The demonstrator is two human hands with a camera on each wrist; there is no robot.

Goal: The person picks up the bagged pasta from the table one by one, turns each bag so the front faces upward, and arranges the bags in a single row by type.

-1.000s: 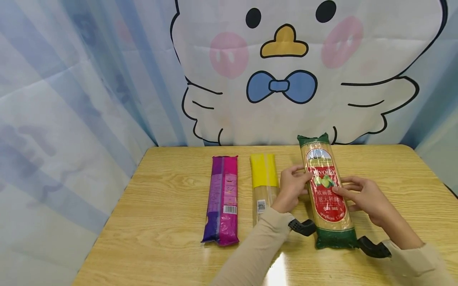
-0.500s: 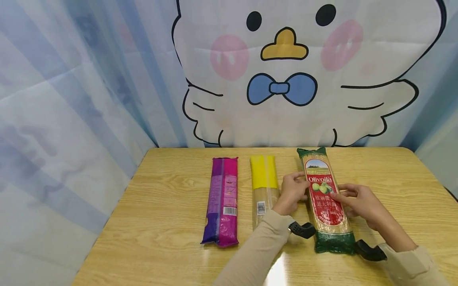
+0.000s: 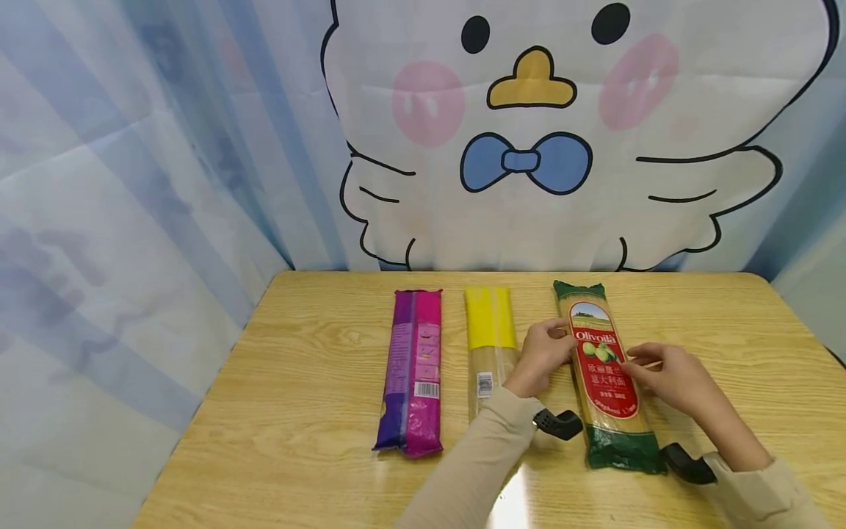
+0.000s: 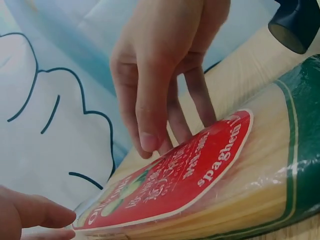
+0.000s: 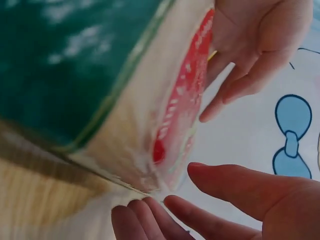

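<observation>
A spaghetti packet (image 3: 608, 382) with a red label and green ends lies on the wooden table, face up and slightly slanted. My left hand (image 3: 542, 358) is at its left edge, fingers relaxed and the thumb beside the label. On the other side, my right hand (image 3: 670, 375) has its thumb and fingers spread apart around the right edge. In the right wrist view, the right thumb (image 5: 225, 185) stands off the packet (image 5: 125, 100), with the other fingertips close to its lower edge. The left wrist view shows the right hand (image 4: 165, 65) with loosely extended fingers over the label's far side.
To the left lie a yellow-topped clear packet (image 3: 489, 319), partly covered by the left forearm, and a purple and pink packet (image 3: 413, 375). Behind the table (image 3: 297, 411) hangs a curtain (image 3: 423, 206) with a cartoon figure.
The spaghetti packet has come down from a raised, tilted position to lie flat on the table. Both hands have loosened from it and stay at its sides.
</observation>
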